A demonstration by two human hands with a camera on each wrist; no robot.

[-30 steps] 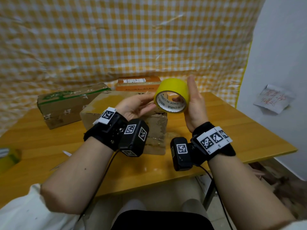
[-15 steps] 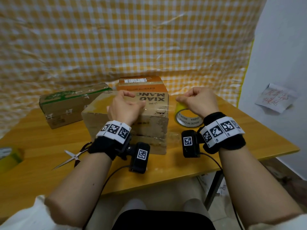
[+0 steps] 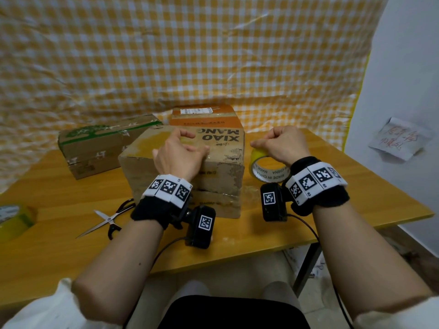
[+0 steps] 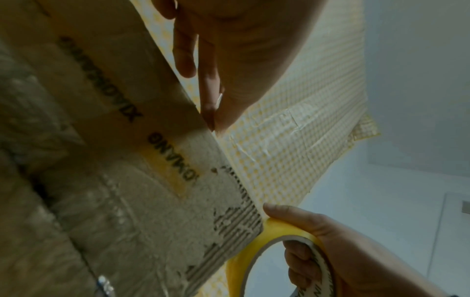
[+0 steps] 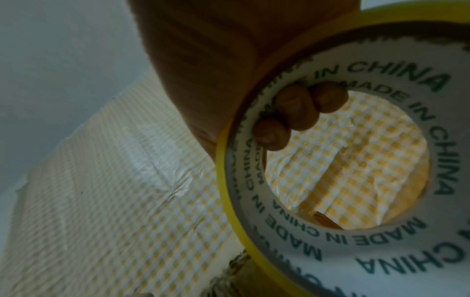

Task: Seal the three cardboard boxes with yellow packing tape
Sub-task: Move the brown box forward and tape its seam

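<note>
Fingers [image 5: 284, 112] hooked through yellow tape roll [image 3: 261, 162], scuffed cardboard box [image 3: 213, 176]

boxes: three — one [image 3: 185, 172] at the counter's centre, one [image 3: 95, 148] at 10 o'clock, one [image 3: 204, 116] at 12 o'clock
tape rolls: two — one [image 3: 259, 160] at 3 o'clock, one [image 3: 14, 222] at 9 o'clock
scissors [image 3: 107, 220]: one
hands: two
paper note [image 3: 399, 138]: one
</note>
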